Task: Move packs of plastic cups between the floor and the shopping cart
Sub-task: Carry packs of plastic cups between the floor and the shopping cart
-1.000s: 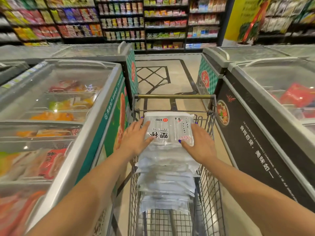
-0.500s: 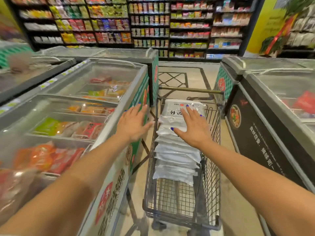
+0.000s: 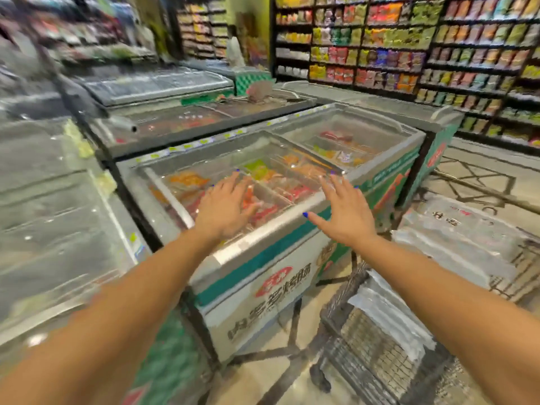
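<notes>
Green-and-white freezer; blue-tipped fingers; grey wire cart.

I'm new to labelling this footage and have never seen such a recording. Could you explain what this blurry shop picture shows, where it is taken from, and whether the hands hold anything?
The camera sits on a person's head, looking forward and down, so you see their own bare arms. The left hand and right hand are spread open and hold nothing, in front of a glass-topped chest freezer of coloured frozen food. At lower right stands the grey wire shopping cart, with clear packs of plastic cups stacked inside. Snack shelves fill the back wall.
</notes>
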The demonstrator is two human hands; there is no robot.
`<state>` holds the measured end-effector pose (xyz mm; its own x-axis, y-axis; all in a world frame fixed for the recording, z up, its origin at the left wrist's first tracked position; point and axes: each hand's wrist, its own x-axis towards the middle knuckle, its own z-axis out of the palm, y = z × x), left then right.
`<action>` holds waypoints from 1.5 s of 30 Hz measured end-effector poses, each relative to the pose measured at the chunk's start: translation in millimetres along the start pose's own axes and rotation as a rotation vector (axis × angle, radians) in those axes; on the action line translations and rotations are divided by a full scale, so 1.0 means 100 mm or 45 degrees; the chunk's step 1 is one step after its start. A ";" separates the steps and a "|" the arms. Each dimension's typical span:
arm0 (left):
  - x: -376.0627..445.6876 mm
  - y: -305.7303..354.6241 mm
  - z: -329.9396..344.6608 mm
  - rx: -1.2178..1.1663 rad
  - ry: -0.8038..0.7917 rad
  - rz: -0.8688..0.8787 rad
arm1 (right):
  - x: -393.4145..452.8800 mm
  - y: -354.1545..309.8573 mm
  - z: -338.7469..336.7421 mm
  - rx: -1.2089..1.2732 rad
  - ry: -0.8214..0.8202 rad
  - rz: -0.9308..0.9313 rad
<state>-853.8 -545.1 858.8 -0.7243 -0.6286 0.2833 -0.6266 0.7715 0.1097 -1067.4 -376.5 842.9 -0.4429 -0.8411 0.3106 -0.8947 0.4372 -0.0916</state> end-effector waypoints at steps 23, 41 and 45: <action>-7.00 -2.04 -2.31 0.536 -0.044 -1.633 | -3.00 -6.43 -0.29 0.618 -0.300 -1.591; -10.61 -2.54 -2.48 0.232 -0.141 -2.100 | -5.31 -8.95 0.10 0.628 -0.887 -2.009; -10.90 -2.91 -2.31 0.151 -0.173 -2.158 | -5.50 -9.40 0.42 0.558 -0.963 -2.043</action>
<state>185.0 -62.0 737.9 0.7138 -0.6851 -0.1456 -0.6760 -0.7282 0.1125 14.9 -337.8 718.6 0.9437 -0.3166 -0.0958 -0.3266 -0.8458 -0.4219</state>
